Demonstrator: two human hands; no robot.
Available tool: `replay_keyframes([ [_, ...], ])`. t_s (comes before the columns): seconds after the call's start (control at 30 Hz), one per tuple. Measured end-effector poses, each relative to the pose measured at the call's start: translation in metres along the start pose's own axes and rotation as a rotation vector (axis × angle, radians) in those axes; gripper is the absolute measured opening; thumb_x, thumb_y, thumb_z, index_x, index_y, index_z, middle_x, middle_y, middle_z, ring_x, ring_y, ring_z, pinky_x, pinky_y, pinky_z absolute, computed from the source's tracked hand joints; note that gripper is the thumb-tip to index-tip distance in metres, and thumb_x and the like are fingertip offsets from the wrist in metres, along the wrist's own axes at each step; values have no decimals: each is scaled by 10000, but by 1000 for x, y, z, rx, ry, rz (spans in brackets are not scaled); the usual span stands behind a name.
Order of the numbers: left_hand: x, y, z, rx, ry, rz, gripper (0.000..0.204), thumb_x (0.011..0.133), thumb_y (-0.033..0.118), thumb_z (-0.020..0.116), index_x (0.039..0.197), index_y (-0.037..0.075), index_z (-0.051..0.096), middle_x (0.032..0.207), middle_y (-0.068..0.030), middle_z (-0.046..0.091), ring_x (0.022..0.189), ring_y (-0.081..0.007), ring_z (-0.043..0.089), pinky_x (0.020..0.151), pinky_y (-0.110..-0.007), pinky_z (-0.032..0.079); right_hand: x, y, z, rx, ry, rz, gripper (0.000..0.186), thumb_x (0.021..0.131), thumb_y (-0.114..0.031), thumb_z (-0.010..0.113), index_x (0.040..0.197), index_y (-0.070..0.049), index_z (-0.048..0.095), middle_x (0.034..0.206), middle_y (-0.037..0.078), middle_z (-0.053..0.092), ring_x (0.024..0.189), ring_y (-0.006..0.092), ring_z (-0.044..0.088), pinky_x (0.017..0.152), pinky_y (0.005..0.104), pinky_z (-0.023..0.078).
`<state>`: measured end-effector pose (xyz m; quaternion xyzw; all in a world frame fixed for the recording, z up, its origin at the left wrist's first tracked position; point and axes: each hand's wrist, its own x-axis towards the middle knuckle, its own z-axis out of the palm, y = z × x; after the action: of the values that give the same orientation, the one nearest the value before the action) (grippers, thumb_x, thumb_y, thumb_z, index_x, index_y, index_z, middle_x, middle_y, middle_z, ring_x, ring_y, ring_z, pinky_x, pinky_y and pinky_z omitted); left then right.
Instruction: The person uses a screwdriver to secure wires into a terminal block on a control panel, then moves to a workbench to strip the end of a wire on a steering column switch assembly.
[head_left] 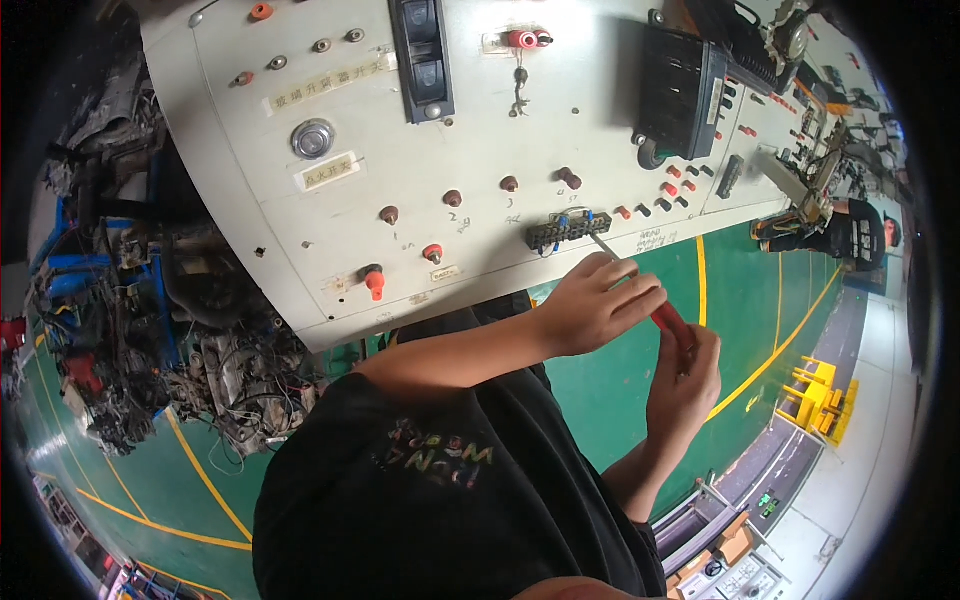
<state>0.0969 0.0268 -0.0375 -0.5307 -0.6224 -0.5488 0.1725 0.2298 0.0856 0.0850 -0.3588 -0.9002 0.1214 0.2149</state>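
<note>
A screwdriver with a red handle [670, 322] slants between my hands, its thin metal shaft reaching up to a black terminal block [560, 235] on the white panel. My right hand [688, 375] is closed around the back end of the handle. Further up, my left hand [598, 305] has its fingers closed about the front of the screwdriver. The tip seems to meet the right part of the block, though the exact contact is too small to tell. Short blue wires [572, 214] are attached to the block.
The white panel [480, 140] carries brown and red binding posts [433, 254], a round key switch [313, 139] and a black rocker-switch strip [425, 60]. A black box [683, 95] juts out at upper right. Engine parts [240, 390] stand at left; another person [850, 235] is at far right.
</note>
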Motion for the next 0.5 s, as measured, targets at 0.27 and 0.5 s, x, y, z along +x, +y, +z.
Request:
replay_keyframes([
  [0.27, 3, -2, 7, -9, 15, 37, 268, 850, 167, 750, 1104, 83, 750, 1159, -25, 660, 1063, -204, 632, 829, -364, 522, 10, 26, -5, -155, -231, 132, 139, 1005, -159, 704, 1002, -25, 667, 704, 132, 632, 597, 238, 578, 581, 341, 478],
  [0.5, 5, -1, 6, -38, 12, 28, 269, 876, 173, 752, 1133, 94, 745, 1135, -20, 635, 1101, -201, 620, 869, -356, 514, 7, 24, -7, 0, -105, 56, 131, 992, -127, 702, 1046, -8, 711, 700, 120, 632, 578, 195, 554, 567, 310, 447],
])
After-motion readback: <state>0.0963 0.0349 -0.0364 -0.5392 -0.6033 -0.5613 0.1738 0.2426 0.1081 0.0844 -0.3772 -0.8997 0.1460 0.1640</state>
